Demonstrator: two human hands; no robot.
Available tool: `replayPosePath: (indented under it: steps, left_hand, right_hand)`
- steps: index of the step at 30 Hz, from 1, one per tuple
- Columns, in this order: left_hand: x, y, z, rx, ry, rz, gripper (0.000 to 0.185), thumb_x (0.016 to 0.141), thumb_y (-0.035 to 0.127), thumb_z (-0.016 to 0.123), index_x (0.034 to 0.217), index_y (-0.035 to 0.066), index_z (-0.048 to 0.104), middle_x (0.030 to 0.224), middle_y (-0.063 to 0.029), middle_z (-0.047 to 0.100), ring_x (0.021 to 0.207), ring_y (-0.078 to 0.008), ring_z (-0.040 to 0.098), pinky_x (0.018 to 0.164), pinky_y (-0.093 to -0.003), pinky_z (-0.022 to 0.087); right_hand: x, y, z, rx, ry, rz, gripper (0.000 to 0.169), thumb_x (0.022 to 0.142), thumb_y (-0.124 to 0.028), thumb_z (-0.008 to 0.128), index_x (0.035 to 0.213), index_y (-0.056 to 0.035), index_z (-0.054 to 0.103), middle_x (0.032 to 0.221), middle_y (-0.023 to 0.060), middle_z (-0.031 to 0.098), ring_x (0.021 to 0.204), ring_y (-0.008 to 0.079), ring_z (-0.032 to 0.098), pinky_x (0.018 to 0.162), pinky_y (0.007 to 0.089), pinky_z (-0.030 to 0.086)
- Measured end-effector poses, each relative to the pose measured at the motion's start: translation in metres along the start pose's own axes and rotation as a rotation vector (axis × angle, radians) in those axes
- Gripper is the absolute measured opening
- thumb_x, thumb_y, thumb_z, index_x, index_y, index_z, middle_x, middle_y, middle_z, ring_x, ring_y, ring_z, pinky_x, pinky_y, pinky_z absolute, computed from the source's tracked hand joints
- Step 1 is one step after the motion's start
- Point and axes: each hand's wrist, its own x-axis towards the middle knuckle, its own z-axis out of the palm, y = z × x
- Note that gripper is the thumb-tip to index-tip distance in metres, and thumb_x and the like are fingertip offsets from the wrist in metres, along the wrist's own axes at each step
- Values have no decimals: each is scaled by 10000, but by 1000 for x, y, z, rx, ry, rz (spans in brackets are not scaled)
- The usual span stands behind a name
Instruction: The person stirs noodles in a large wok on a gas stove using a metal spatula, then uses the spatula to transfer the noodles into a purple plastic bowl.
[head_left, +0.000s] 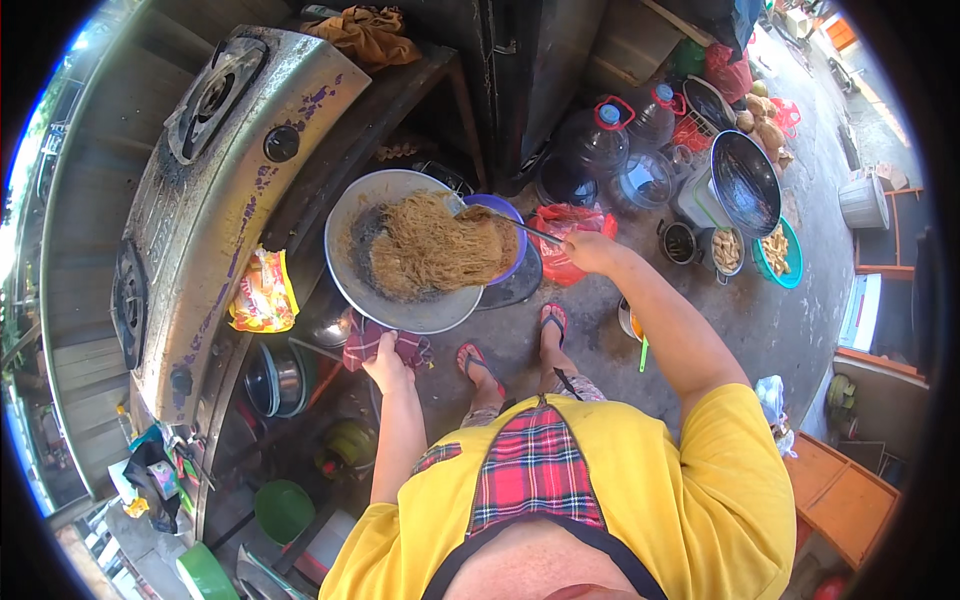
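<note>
A large metal wok (349, 281) is tilted to the right in front of me, with brown fried noodles (439, 240) heaped in it. My left hand (390, 366) grips the wok at its near rim through a dark red checked cloth (364, 341). With my right hand (592, 251) I hold the long handle of a metal spatula (529, 229). Its head lies against the noodles at the wok's right side, partly hidden. Noodles reach over the wok's right edge into a purple basin (495, 202), which sits partly behind the wok.
A worn two-burner gas stove (247, 165) stands at left, with a yellow food packet (264, 292) on its front edge. A red plastic bag (566, 255) lies beyond the basin. Water jugs (604, 142), a black pan (746, 184) and a teal bowl of food (791, 274) crowd the floor at right.
</note>
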Motion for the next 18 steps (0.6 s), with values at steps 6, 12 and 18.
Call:
replayPosePath:
  steps: [6, 12, 18]
  left_hand:
    - [-2, 1, 1, -4, 10, 10, 336, 703, -101, 534, 1023, 2, 527, 918, -65, 590, 786, -174, 606, 654, -304, 531]
    - [-4, 4, 0, 16, 8, 4, 308, 704, -100, 531, 994, 3, 528, 888, -58, 587, 769, -169, 602, 655, -304, 530]
    - [-4, 2, 2, 16, 4, -3, 377, 701, -90, 534, 1065, 0, 504, 975, -90, 585, 838, -199, 608, 708, -325, 539]
  right_hand:
    - [-33, 0, -11, -195, 129, 71, 310, 880, -257, 415, 932, -24, 612, 907, 194, 629, 878, 340, 605, 772, 427, 469]
    - [-26, -26, -28, -88, 219, -26, 306, 884, -252, 424, 913, -11, 610, 896, 203, 627, 876, 344, 601, 767, 427, 468]
    - [45, -27, 7, 25, 231, -79, 316, 889, -256, 427, 898, 6, 603, 917, 197, 627, 899, 363, 588, 794, 432, 458]
